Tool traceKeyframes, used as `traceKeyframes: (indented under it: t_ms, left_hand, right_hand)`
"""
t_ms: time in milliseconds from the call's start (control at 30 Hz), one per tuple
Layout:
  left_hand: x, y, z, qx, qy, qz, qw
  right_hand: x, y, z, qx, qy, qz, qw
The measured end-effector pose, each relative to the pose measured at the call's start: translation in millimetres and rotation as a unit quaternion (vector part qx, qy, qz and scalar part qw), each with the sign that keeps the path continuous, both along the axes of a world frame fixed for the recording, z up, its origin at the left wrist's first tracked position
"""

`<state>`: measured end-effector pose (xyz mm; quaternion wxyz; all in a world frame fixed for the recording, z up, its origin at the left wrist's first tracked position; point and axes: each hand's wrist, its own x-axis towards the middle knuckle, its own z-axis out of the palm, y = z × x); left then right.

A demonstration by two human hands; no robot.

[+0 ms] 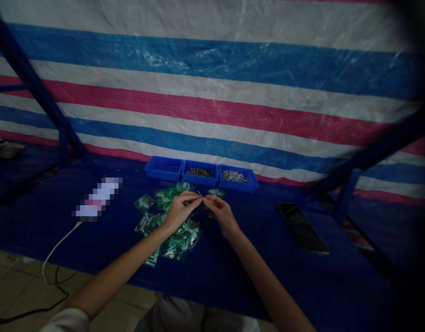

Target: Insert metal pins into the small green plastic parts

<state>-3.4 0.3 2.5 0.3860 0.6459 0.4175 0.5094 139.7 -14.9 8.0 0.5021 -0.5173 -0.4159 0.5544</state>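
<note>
My left hand point(182, 210) and my right hand point(221, 213) meet fingertip to fingertip above the blue table, in front of the bins. Both are closed in a pinch. A thin, light sliver shows at the left fingertips, too small to name; what the right fingers pinch is hidden. Under and beside my left hand lies a pile of small clear and green packets point(179, 242) with thin pieces inside. One more packet point(216, 192) lies just behind my right hand. Behind them, a middle bin point(200, 180) holds dark thin pieces and a right bin point(245, 185) holds silvery ones.
The left blue bin point(164, 174) shows a bare bottom. A dark phone point(302, 228) lies on the blue table point(247, 276) at the right. A blurred-out device point(98, 198) with a white cable point(56, 246) lies left. Blue frame bars and a striped sheet point(212, 110) stand behind.
</note>
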Motion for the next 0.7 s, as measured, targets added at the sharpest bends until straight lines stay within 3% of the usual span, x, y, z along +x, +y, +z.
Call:
traceKeyframes:
  t_ms: [200, 300, 500, 600, 700]
  left_hand:
    - [3, -3, 2.1, -0.014, -0.007, 0.004, 1.000]
    - [0, -3, 8.2, 0.013, 0.027, 0.020, 0.999]
    - [-1, -10, 18.0, 0.116, 0.212, 0.064, 0.968]
    - [2, -14, 18.9, 0.125, 0.231, 0.051, 0.964]
    - [5, -19, 20.5, 0.122, 0.211, 0.036, 0.969]
  right_hand:
    - [3, 0, 1.1, -0.019, -0.006, 0.006, 1.000]
    - [3, 0, 3.9, 0.036, -0.051, -0.001, 0.998]
    - [2, -1, 6.6, 0.198, -0.171, -0.032, 0.965]
    - [3, 0, 2.9, 0.225, -0.189, -0.040, 0.955]
    - [3, 1, -1.3, 0.204, -0.171, -0.044, 0.963]
